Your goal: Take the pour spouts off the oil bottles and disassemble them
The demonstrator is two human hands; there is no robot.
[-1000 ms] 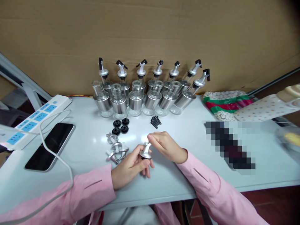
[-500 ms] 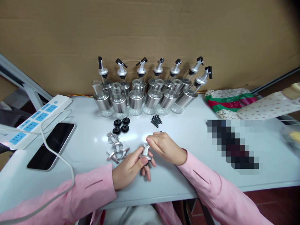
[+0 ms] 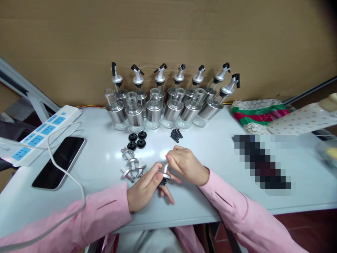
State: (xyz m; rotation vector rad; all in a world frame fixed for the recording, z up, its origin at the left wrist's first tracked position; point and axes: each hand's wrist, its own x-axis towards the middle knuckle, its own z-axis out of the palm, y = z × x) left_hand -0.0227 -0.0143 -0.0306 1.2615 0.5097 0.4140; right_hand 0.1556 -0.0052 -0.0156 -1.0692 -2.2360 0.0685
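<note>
Between the thumb and fingers of my left hand (image 3: 147, 188) is a silver bottle pourer (image 3: 165, 172) with a black ribbed stopper under its disc. My right hand (image 3: 186, 165) is closed at the pourer's spout tip, and whatever its fingers pinch is hidden. Left of the hands lie several silver pourer tops (image 3: 132, 162) without stoppers. Behind those sit several black round stoppers (image 3: 137, 140). A small cluster of black levers (image 3: 176, 135) lies beyond my right hand.
Glass bottles with steel sleeves (image 3: 135, 118) stand along the cardboard back wall; the front ones mostly have open necks, the rear ones wear pourers. A phone (image 3: 59, 163), a power strip (image 3: 42, 135) and a white cable occupy the left. A patterned bag (image 3: 252, 114) lies right.
The pourer has tilted slightly in my left hand, showing more of its black stopper. Some left fingers have stretched out further. My right hand stays at the spout tip.
</note>
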